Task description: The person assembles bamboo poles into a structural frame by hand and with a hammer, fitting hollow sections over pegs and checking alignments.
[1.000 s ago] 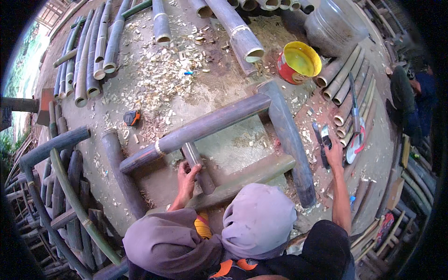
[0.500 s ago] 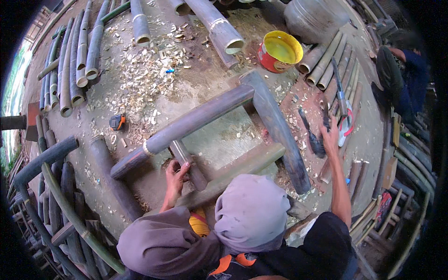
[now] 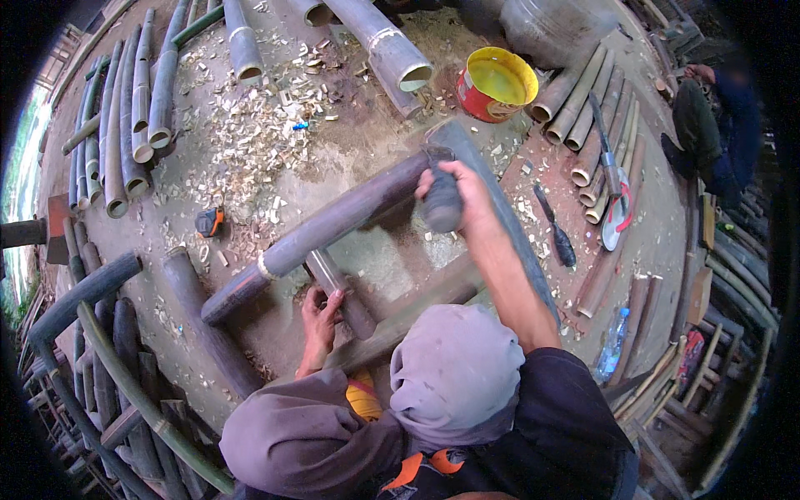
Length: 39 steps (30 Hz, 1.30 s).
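Observation:
My left hand (image 3: 319,315) is closed around a short bamboo crosspiece (image 3: 343,297), which stands between the long dark rail (image 3: 333,221) and the greenish near rail (image 3: 408,310) of a bamboo frame. My right hand (image 3: 468,196) grips a tool with a thick, dark wrapped handle (image 3: 442,207) at the far right corner of the frame, where the long rail meets the wide bamboo side post (image 3: 493,193). The tool's working end is mostly hidden by the hand and smeared by motion. Another bamboo post (image 3: 208,321) bounds the frame's left side.
A dark-handled blade tool (image 3: 557,229), a flip-flop (image 3: 617,218) and a saw (image 3: 606,146) lie on the right. Beyond are a red-yellow bucket (image 3: 497,86), wood chips (image 3: 267,125), a tape measure (image 3: 210,222) and bamboo poles (image 3: 129,133). Another person (image 3: 708,125) sits at far right.
My right hand has moved left from beside the flip-flop to the frame's far right corner, bringing the dark-handled tool. My left hand stays on the crosspiece. A plastic bottle now shows at right.

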{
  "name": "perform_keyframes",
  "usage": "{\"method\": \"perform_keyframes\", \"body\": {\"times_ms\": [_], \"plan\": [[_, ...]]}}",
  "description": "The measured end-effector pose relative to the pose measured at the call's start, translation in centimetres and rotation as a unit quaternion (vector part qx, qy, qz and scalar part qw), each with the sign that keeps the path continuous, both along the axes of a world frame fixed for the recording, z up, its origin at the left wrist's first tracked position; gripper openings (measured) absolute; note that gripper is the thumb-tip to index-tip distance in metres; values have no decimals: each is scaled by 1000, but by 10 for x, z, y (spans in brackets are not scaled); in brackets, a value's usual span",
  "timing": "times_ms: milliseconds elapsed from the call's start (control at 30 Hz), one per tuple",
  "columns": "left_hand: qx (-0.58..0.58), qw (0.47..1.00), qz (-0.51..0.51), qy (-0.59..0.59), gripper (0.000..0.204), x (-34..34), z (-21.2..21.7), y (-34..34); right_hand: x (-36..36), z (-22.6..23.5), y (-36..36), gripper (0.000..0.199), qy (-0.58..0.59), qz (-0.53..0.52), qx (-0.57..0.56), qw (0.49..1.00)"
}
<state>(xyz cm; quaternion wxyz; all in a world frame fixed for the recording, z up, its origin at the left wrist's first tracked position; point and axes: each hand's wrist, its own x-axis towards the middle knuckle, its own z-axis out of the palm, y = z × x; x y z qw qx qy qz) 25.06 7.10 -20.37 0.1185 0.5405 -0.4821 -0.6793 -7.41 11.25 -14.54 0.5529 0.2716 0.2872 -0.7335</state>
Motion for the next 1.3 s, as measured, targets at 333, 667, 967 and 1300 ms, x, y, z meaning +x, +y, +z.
{"method": "perform_keyframes", "body": {"times_ms": [333, 667, 967, 1300], "plan": [[3, 1000, -1, -8, 32, 0, 12, -3, 15, 33, 49, 39, 456, 90, 162, 871], [-378, 908, 149, -107, 25, 55, 37, -65, -129, -4, 180, 51, 821, 264, 416, 288], [-490, 761, 146, -398, 48, 154, 19, -83, -169, -40, 176, 54, 772, 338, 433, 318], [-274, 838, 134, -453, 75, 214, 7, -65, -139, -10, 82, 41, 854, 158, 370, 330]]}}
